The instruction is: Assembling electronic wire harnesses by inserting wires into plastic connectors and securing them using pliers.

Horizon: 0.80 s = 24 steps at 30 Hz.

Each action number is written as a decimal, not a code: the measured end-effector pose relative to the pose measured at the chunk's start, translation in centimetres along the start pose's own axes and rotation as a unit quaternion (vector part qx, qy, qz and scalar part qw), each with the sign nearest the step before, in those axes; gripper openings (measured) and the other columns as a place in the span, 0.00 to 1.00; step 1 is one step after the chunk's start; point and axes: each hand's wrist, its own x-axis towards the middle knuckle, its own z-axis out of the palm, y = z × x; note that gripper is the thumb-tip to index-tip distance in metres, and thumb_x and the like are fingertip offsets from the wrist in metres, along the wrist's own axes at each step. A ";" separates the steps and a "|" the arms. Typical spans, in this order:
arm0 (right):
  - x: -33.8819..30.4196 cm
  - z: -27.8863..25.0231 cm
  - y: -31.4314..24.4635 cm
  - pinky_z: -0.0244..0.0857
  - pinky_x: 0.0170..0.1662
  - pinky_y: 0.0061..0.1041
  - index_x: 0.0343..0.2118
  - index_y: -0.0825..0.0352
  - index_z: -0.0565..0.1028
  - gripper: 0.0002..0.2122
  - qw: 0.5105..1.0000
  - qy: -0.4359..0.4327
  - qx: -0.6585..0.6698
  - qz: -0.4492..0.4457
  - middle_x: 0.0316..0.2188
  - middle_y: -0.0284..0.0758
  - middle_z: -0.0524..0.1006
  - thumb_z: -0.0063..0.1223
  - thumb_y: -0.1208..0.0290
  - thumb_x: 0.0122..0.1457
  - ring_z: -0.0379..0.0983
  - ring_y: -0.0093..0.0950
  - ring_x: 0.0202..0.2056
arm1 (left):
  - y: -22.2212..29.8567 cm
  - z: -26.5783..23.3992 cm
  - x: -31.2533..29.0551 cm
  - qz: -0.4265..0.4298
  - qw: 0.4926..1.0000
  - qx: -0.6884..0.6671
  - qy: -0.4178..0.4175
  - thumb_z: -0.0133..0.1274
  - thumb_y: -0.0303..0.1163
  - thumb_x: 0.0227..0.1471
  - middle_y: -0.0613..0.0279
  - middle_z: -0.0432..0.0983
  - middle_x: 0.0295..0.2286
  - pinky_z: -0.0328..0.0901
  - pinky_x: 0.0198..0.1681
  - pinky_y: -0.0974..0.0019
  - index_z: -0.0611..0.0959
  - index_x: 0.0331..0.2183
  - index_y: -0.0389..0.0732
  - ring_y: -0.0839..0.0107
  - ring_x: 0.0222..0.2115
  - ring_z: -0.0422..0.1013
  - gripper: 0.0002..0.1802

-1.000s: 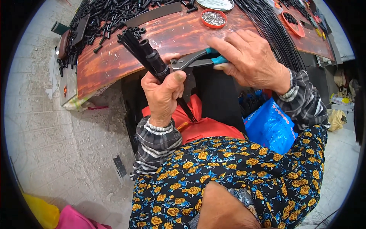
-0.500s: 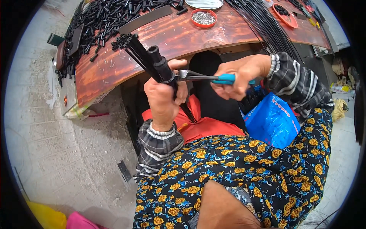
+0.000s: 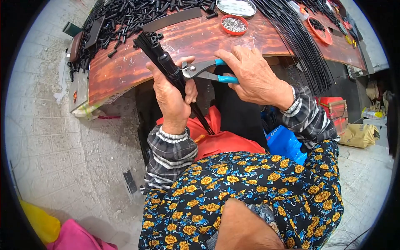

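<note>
My left hand (image 3: pixel 171 102) is wrapped round a bundle of thin black rods (image 3: pixel 148 46), which slants down toward my lap. A stepped black tubular fitting (image 3: pixel 166 61) lies along the bundle in the same grip. My right hand (image 3: pixel 260 79) grips a pair of pliers (image 3: pixel 204 66) with teal-coated handles, spread apart in my fingers. The jaws sit right beside the fitting near my left fingertips; whether they bite on anything cannot be made out. The lower ends of the rods reach the red cloth (image 3: pixel 221 139) over my lap.
The wooden table (image 3: pixel 121 79) ahead carries a heap of black tubular parts (image 3: pixel 137 21), a red dish of small metal bits (image 3: pixel 234 25) and a round tray of pale thin pieces (image 3: pixel 236 7). Long black rods (image 3: pixel 302 46) overhang its edge. A blue plastic bag (image 3: pixel 285 143) is by my right side.
The plier handles have gone from closed together to spread apart. My right hand has risen and turned its back upward. My left hand still holds the bundle, and the view has shifted slightly.
</note>
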 end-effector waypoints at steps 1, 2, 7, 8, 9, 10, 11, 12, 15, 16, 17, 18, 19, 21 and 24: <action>0.1 0.2 0.1 0.58 0.39 0.38 0.52 0.66 0.62 0.31 1.000 0.001 0.001 -0.002 0.37 0.45 0.66 0.59 0.77 0.41 0.64 0.43 0.39 | 0.1 0.0 0.0 0.002 1.000 0.001 0.002 0.24 0.69 0.55 0.70 0.55 0.08 0.48 0.12 0.73 0.77 0.41 0.35 0.79 0.07 0.51 0.46; 0.2 0.5 0.2 0.58 0.37 0.35 0.50 0.65 0.64 0.27 0.998 0.034 -0.041 -0.019 0.34 0.42 0.66 0.59 0.73 0.43 0.66 0.39 0.36 | 0.1 -0.1 0.0 0.007 1.000 -0.002 0.001 0.24 0.69 0.55 0.70 0.56 0.08 0.48 0.12 0.73 0.77 0.41 0.35 0.79 0.07 0.51 0.46; 0.5 0.9 0.4 0.57 0.33 0.33 0.43 0.65 0.67 0.19 0.994 0.064 -0.080 -0.027 0.28 0.38 0.68 0.57 0.70 0.46 0.68 0.35 0.32 | 0.1 0.0 0.1 0.010 1.000 -0.006 -0.001 0.25 0.69 0.55 0.70 0.56 0.08 0.49 0.12 0.73 0.77 0.42 0.35 0.78 0.07 0.51 0.46; 0.5 1.4 0.4 0.59 0.33 0.33 0.38 0.65 0.67 0.16 0.994 0.084 -0.070 -0.016 0.26 0.37 0.68 0.57 0.70 0.46 0.68 0.35 0.30 | 0.1 0.1 0.0 0.008 1.000 -0.018 0.021 0.25 0.69 0.55 0.70 0.57 0.08 0.49 0.11 0.74 0.78 0.39 0.34 0.79 0.07 0.51 0.47; 0.6 1.8 0.3 0.60 0.33 0.33 0.34 0.65 0.68 0.13 0.993 0.105 -0.060 -0.006 0.24 0.37 0.69 0.58 0.70 0.47 0.69 0.35 0.28 | 0.2 0.3 0.0 0.006 0.999 -0.030 0.043 0.24 0.70 0.54 0.70 0.58 0.07 0.49 0.10 0.75 0.80 0.36 0.34 0.80 0.06 0.51 0.48; 0.4 2.1 0.2 0.60 0.33 0.33 0.34 0.65 0.68 0.13 0.992 0.106 -0.061 -0.006 0.24 0.37 0.69 0.58 0.70 0.47 0.69 0.35 0.28 | 0.0 0.3 0.1 0.007 0.999 -0.029 0.041 0.24 0.70 0.54 0.70 0.58 0.07 0.49 0.10 0.75 0.80 0.36 0.34 0.80 0.06 0.51 0.48; 0.1 2.3 0.0 0.61 0.32 0.34 0.33 0.66 0.68 0.12 0.994 0.099 -0.044 0.015 0.24 0.39 0.70 0.58 0.69 0.48 0.69 0.38 0.28 | -0.2 0.3 0.2 0.015 0.999 -0.025 0.042 0.25 0.70 0.54 0.70 0.58 0.08 0.49 0.10 0.75 0.80 0.36 0.33 0.80 0.06 0.51 0.47; 0.0 2.6 -0.2 0.63 0.32 0.35 0.31 0.68 0.69 0.12 0.995 0.091 -0.026 0.036 0.24 0.40 0.70 0.59 0.68 0.50 0.70 0.40 0.28 | -0.4 0.3 0.3 0.023 0.999 -0.020 0.042 0.25 0.69 0.54 0.70 0.58 0.08 0.49 0.10 0.75 0.80 0.37 0.33 0.80 0.06 0.52 0.47; 0.4 4.1 -0.6 0.64 0.28 0.36 0.25 0.66 0.68 0.12 0.991 0.119 0.010 0.053 0.19 0.40 0.70 0.59 0.66 0.50 0.70 0.41 0.23 | -0.2 -0.1 0.3 0.027 0.998 -0.031 0.050 0.26 0.69 0.55 0.70 0.58 0.09 0.49 0.10 0.75 0.80 0.37 0.33 0.80 0.06 0.52 0.46; 0.4 4.6 -0.6 0.64 0.27 0.36 0.24 0.66 0.68 0.12 0.990 0.121 0.038 0.069 0.18 0.40 0.70 0.59 0.66 0.50 0.70 0.41 0.22 | -0.3 -0.3 0.3 0.034 0.998 -0.025 0.055 0.26 0.69 0.55 0.70 0.58 0.09 0.49 0.10 0.75 0.80 0.37 0.33 0.80 0.06 0.52 0.46; 0.4 5.3 -0.6 0.63 0.25 0.36 0.24 0.66 0.69 0.10 0.986 0.131 0.058 0.081 0.17 0.40 0.71 0.60 0.67 0.50 0.71 0.41 0.21 | -0.3 -0.4 0.4 0.036 0.997 -0.025 0.056 0.26 0.69 0.55 0.70 0.58 0.09 0.49 0.10 0.75 0.80 0.37 0.33 0.80 0.06 0.52 0.46; 0.4 5.8 -0.8 0.63 0.25 0.36 0.24 0.66 0.69 0.10 0.986 0.132 0.057 0.079 0.17 0.40 0.71 0.60 0.67 0.50 0.71 0.41 0.21 | -0.3 -0.5 0.4 0.033 0.997 -0.029 0.061 0.26 0.69 0.55 0.70 0.58 0.09 0.49 0.10 0.75 0.79 0.37 0.33 0.80 0.06 0.52 0.46; 0.4 6.2 -0.9 0.63 0.24 0.36 0.25 0.66 0.70 0.09 0.982 0.122 0.104 0.101 0.17 0.41 0.71 0.60 0.69 0.50 0.71 0.42 0.21 | -0.4 -0.5 0.5 0.030 0.997 -0.033 0.066 0.26 0.69 0.55 0.70 0.58 0.09 0.49 0.10 0.75 0.79 0.37 0.33 0.80 0.06 0.52 0.46; 0.2 7.2 -1.2 0.63 0.23 0.35 0.26 0.66 0.71 0.08 0.972 0.110 0.160 0.135 0.18 0.43 0.71 0.60 0.71 0.49 0.72 0.43 0.21 | -0.5 -0.4 0.6 0.034 0.997 -0.028 0.059 0.26 0.69 0.55 0.70 0.58 0.09 0.49 0.10 0.75 0.79 0.38 0.32 0.80 0.06 0.52 0.47; 0.4 6.7 -1.4 0.62 0.23 0.33 0.25 0.68 0.71 0.09 0.954 0.126 0.217 0.162 0.18 0.43 0.71 0.61 0.70 0.48 0.69 0.43 0.19 | -0.6 -0.3 1.1 0.035 0.998 -0.026 0.053 0.26 0.69 0.55 0.69 0.59 0.09 0.50 0.10 0.75 0.78 0.40 0.32 0.80 0.07 0.53 0.47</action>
